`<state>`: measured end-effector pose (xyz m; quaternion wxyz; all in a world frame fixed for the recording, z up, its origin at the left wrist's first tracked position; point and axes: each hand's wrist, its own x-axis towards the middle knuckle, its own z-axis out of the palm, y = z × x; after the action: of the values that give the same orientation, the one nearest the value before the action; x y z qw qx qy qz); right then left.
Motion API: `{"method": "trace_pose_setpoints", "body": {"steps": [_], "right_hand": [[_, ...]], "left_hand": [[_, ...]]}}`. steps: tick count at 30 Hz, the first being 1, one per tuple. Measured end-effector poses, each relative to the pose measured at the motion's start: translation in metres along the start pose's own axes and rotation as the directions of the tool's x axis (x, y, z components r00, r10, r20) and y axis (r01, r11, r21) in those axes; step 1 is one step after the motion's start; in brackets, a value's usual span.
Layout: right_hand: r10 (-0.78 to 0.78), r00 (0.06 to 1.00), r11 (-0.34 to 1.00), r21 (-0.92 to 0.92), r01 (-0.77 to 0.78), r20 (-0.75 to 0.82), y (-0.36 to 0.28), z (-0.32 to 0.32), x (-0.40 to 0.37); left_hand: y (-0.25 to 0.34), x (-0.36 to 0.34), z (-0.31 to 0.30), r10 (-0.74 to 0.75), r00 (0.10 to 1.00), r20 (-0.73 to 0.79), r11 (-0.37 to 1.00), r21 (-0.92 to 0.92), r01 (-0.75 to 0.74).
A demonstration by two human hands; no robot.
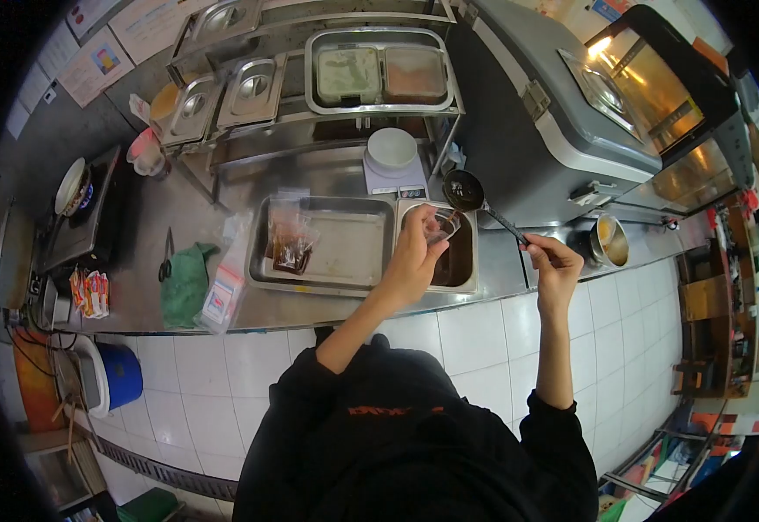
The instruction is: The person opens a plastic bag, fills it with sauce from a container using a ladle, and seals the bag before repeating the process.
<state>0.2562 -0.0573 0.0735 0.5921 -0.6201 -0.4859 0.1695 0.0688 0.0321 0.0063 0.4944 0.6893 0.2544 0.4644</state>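
Observation:
My left hand (412, 265) is closed around a small clear plastic bag (442, 224), held over a deep steel pan (465, 283) with dark brown contents. My right hand (554, 268) grips the handle end of a black ladle (464, 189). The ladle's bowl hangs just above and beside the bag's mouth, with dark liquid in it. Left of the pan lies a shallow steel tray (345, 248). Inside it, several clear bags of brown sauce (292, 248) rest at the left end.
Behind the pan, a white bowl (392, 149) sits on a digital scale (395, 184). A green cloth (185, 287), scissors (167, 255) and a pack of plastic bags (222, 296) lie to the left. A large grey machine (527, 113) and a steel pot (610, 241) stand on the right.

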Motion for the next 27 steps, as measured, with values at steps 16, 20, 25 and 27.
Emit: {"method": "trace_pose_setpoints", "body": {"steps": [16,20,25,27], "right_hand": [[-0.236,0.964,0.929,-0.262,0.260,0.119,0.041,0.043,-0.028],[-0.246,0.931,0.921,-0.236,0.311,0.268,0.015,0.066,-0.037],[-0.079,0.977,0.996,-0.035,0.088,0.198,0.022,0.067,-0.040],[-0.044,0.981,0.998,0.045,0.036,0.190,0.022,0.067,-0.043]], "left_hand": [[0.002,-0.016,0.004,0.099,0.995,-0.026,0.930,0.358,-0.083],[0.001,-0.019,0.010,0.105,0.994,0.020,0.930,0.352,-0.105],[-0.001,-0.022,0.002,0.005,1.000,0.022,0.993,0.119,-0.008],[-0.006,-0.025,-0.006,-0.140,0.988,0.068,0.922,-0.354,0.155]]}}
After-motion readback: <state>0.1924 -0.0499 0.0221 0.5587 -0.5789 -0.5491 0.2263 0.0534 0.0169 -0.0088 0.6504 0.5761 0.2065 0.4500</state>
